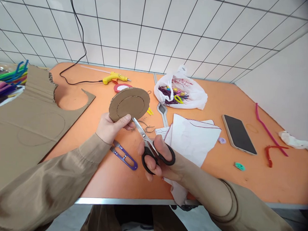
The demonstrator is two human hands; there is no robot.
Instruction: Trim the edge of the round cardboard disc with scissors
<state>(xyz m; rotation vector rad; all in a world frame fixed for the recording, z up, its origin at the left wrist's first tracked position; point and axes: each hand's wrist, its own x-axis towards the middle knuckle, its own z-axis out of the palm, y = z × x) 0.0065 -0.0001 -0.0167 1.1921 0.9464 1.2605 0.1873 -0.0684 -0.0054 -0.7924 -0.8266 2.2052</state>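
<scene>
My left hand [112, 125] pinches the lower edge of a round cardboard disc [130, 104], thumb on its face. A smaller circle is marked on the disc. In my right hand [159, 158] are scissors [144, 135] with black handles, fingers and thumb through the loops. The blade tips reach the disc's lower edge beside my left thumb; whether they bite into it I cannot tell. Purple thread snips [125, 156] lie on the table below my left hand. Thin brown cardboard scraps [145, 127] are scattered behind the scissors.
At left lies a large cut cardboard sheet [41, 124] with pipe cleaners [9, 83] on it. A yellow glue gun [116, 78] trails a black cord. Farther right are a white plastic bag [195, 95], white cloth [191, 137], a phone [238, 132] and pink and red pipe cleaners [267, 129].
</scene>
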